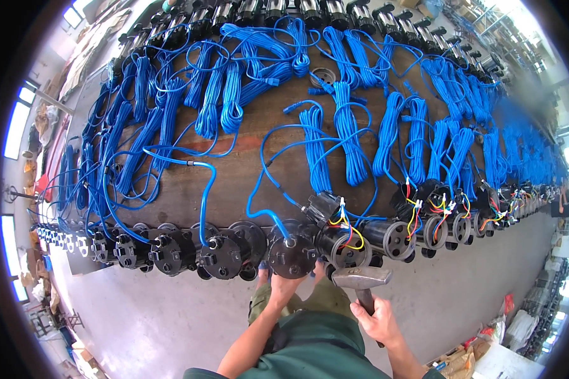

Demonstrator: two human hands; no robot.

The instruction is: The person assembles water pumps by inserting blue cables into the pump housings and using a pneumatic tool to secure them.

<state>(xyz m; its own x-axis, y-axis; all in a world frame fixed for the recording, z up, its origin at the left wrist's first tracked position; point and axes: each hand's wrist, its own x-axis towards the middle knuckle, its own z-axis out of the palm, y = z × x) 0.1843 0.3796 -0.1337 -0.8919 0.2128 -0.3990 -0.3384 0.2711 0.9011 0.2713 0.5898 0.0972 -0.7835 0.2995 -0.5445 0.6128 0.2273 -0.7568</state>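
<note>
My left hand [284, 288] reaches up to the lower edge of a round black motor end cap [291, 258]. It grips the cap from below, its fingers mostly hidden behind it. A blue cable [255, 201] enters the top of this cap. My right hand [379, 321] is closed around the handle of a hammer [362, 276], whose metal head is raised just right of the cap. Beside the hammer head lies an open motor housing [349, 254] with red, yellow and white wires sticking out.
Capped black motors [171, 252] line the bench edge to the left; uncapped cylinders [391, 237] with loose wires continue right. Bundles of blue cable [316, 148] cover much of the brown bench top [234, 167]. More motors stand along the far edge. A person [562, 203] is at far right.
</note>
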